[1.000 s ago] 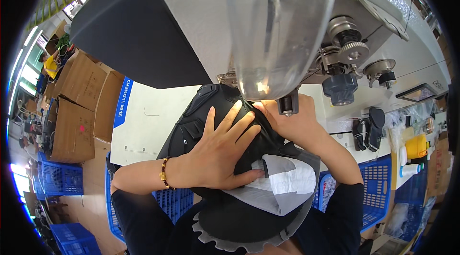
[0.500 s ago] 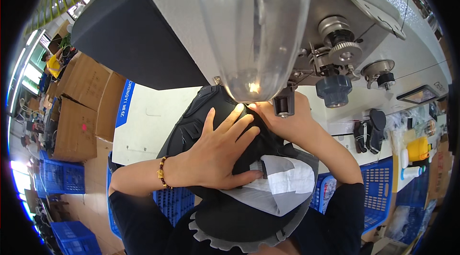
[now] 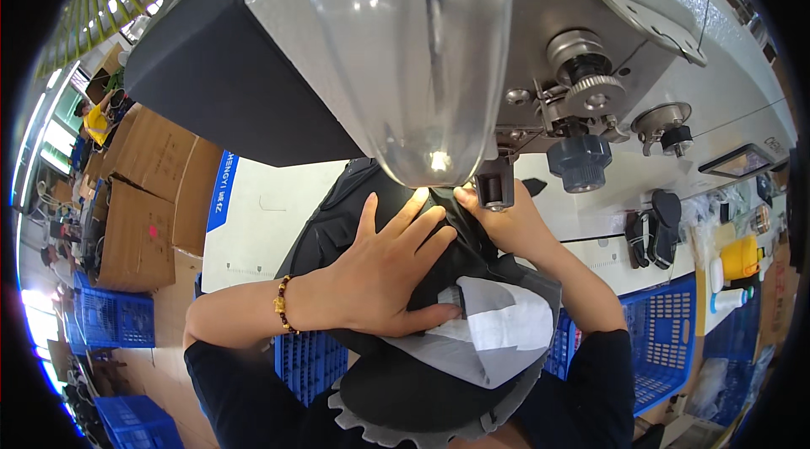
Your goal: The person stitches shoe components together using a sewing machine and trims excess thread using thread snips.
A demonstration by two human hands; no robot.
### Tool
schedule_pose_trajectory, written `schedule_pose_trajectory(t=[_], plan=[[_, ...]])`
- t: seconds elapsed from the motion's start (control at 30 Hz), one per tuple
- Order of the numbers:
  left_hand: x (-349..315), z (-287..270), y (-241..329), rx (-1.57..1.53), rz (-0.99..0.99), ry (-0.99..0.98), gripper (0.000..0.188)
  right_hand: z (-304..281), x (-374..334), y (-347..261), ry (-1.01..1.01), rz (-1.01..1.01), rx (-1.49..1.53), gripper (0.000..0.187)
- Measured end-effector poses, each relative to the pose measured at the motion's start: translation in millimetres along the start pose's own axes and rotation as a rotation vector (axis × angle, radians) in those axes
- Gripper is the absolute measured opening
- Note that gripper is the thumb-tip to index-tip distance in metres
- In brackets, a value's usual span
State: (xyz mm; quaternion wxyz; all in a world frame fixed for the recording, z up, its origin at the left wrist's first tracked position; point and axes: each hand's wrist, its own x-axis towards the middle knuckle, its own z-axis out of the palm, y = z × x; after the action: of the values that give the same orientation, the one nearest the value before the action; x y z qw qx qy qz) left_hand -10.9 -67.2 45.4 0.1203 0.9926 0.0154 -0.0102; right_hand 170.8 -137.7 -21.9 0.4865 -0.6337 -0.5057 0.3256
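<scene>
A black sewn fabric piece (image 3: 337, 217) with raised padded shapes lies under the head of a sewing machine (image 3: 405, 52). Its near end hangs toward me, with a grey-and-white lining (image 3: 506, 331) folded outward and a notched grey edge. My left hand (image 3: 384, 267) rests flat on the fabric with fingers spread, fingertips close to the lit needle area and thumb on the lining. Just right of the needle area, my right hand (image 3: 506, 217) grips the fabric's edge, its thumb near my left fingertips. A machine part partly covers those fingers, and the clear guard hides the needle.
Thread tension knobs (image 3: 580, 162) jut out right of the needle area. Small black parts (image 3: 654, 229) lie on the table's right side, near a yellow container (image 3: 740, 259). Blue plastic crates (image 3: 662, 339) stand below the table. Cardboard boxes (image 3: 139, 234) are stacked at left.
My right hand has shifted slightly right, away from my left fingertips, and a dark tip now shows beyond it. My left hand stays spread on the fabric. The whole view has shifted a little.
</scene>
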Motion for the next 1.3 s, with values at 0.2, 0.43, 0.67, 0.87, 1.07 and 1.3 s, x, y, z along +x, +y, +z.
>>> schedule_pose_trajectory(t=[0.2, 0.43, 0.67, 0.87, 1.07, 1.3], plan=[[-0.8, -3.4, -1.1, -0.033, 0.008, -0.018, 0.071, 8.8, 0.3, 2.4, 0.197, -0.179, 0.096, 0.014], [4.0, -1.6, 5.7, -0.004, -0.011, 0.012, 0.071, 4.0, 14.1, 16.7, 0.329, -0.206, -0.236, 0.018], [8.5, 6.5, 16.1, 0.034, -0.063, 0.045, 0.074, 2.4, 10.9, 6.3, 0.338, -0.122, -0.102, 0.018], [11.5, 8.4, 22.6, 0.114, -0.075, -0.002, 0.083, -4.4, 18.6, 18.2, 0.260, -0.160, -0.076, 0.020], [26.0, 21.7, 35.2, 0.100, -0.151, 0.133, 0.086, -17.7, 23.9, 31.8, 0.255, -0.157, -0.242, 0.010], [36.0, 21.4, 37.2, 0.130, -0.201, 0.151, 0.085, -16.6, 23.2, 30.7, 0.285, -0.163, -0.187, 0.010]])
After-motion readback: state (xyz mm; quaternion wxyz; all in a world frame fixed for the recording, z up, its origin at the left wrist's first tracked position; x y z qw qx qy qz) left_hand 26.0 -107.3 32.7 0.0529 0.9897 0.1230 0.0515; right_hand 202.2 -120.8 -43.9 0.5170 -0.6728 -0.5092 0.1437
